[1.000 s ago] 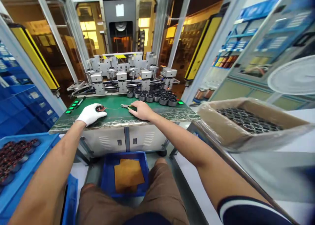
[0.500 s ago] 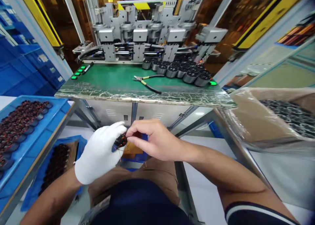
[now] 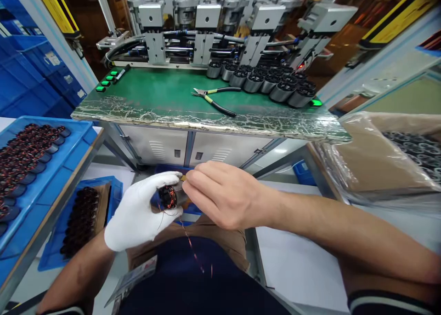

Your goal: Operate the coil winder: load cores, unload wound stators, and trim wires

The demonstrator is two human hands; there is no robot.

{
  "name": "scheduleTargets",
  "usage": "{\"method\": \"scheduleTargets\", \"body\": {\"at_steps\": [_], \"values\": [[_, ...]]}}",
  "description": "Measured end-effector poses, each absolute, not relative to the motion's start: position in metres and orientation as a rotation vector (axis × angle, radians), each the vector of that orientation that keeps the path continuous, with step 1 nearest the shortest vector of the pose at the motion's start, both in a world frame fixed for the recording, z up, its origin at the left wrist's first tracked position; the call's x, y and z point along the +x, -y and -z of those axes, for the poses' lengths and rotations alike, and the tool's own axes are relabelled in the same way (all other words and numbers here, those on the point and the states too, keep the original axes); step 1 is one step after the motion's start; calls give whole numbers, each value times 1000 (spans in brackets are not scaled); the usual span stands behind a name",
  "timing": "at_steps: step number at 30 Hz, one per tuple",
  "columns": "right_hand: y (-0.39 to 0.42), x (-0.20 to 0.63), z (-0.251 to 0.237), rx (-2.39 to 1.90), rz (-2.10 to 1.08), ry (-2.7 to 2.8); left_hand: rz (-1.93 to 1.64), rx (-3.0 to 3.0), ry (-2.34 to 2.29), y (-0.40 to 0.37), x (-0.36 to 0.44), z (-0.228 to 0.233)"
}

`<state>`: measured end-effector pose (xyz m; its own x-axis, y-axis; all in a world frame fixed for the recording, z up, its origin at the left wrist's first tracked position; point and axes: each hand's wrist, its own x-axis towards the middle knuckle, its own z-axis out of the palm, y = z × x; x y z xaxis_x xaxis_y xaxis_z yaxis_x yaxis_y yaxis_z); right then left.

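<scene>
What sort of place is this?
Likely a factory workstation for electric-motor parts. A machine with a row of metal heads stands along the back of a green-topped bench; grey cylindrical cores cluster there, and a blue tray at left holds rows of wire-wound cores.

A short cylindrical part [image 3: 167,197], with a smooth grey wall and a black core wound in copper-coloured wire, is just left of centre, in the lower half of the frame. It is held on its side, wound end turned left and toward the viewer, grey wall stretching right. Thin loose wires [image 3: 161,215] hang under the wound end. Below, a blurred reddish strand [image 3: 190,242] slants down toward the right.
</scene>
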<state>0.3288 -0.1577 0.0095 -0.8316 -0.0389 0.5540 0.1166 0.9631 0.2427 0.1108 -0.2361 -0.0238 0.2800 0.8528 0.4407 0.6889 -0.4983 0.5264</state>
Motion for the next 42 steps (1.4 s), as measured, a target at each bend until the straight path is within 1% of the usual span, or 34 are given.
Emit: {"method": "scheduleTargets", "body": {"at_steps": [2,4,6,9,11,15,18,21,23,24,26,29,30,32,37,42], "values": [[152,331,-4,-57,324,2530,-1105,2171,-1377,241,109,29],[147,334,2,-111,224,2534,-1215,2019,-1331,244,106,33],[143,338,4,-213,48,2490,-1303,1948,-1375,245,105,37],[144,337,-3,-368,-308,2315,-1373,2093,-1609,243,104,42],[150,329,-8,-418,-542,2225,-1361,2274,-1721,240,105,43],[163,305,-1,-558,-914,2175,-1320,2519,-1676,237,108,45],[165,294,5,-561,-1072,2174,-1259,2638,-1662,238,105,45],[162,294,-4,-560,-1123,2287,-1142,2745,-1610,238,98,44],[159,295,-15,-582,-1083,2436,-1065,2808,-1543,239,92,42],[157,296,-21,-575,-1011,2531,-1030,2827,-1513,239,89,42],[153,296,-30,-473,-729,2749,-980,2818,-1479,240,85,41],[151,295,-37,-188,-149,2928,-1017,2746,-1455,242,80,43],[150,295,-38,-101,-4,2927,-1040,2722,-1436,243,80,44],[149,296,-39,13,164,2875,-1101,2675,-1382,244,79,46],[149,301,-38,117,268,2730,-1226,2470,-1264,249,82,47],[149,307,-33,108,203,2674,-1345,2130,-1137,257,86,50]]}}
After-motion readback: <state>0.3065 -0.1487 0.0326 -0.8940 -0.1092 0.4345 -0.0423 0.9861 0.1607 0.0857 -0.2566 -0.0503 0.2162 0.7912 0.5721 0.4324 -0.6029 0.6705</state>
